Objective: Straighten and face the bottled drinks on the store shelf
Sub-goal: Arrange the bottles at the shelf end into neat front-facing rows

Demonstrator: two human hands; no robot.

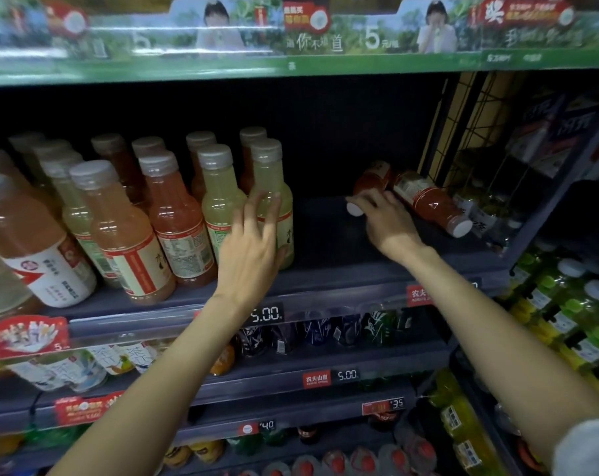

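Observation:
Several juice bottles stand upright in rows on the left part of the dark shelf (325, 273). My left hand (250, 242) has its fingers spread and straight, and they touch the rightmost pale yellow bottle (274, 187). To the right, two red juice bottles lie on their sides. My right hand (383, 218) grips the nearer lying red bottle (371, 182) by the neck, just behind its white cap. The second lying red bottle (432, 202) rests beside it, with its cap pointing towards the front.
A black wire divider (462, 132) closes the shelf's right end, and clear bottles lie behind it. Price tags run along the shelf edge (267, 314). Lower shelves hold dark, green and orange drinks. A bare stretch of shelf separates the standing rows from the lying bottles.

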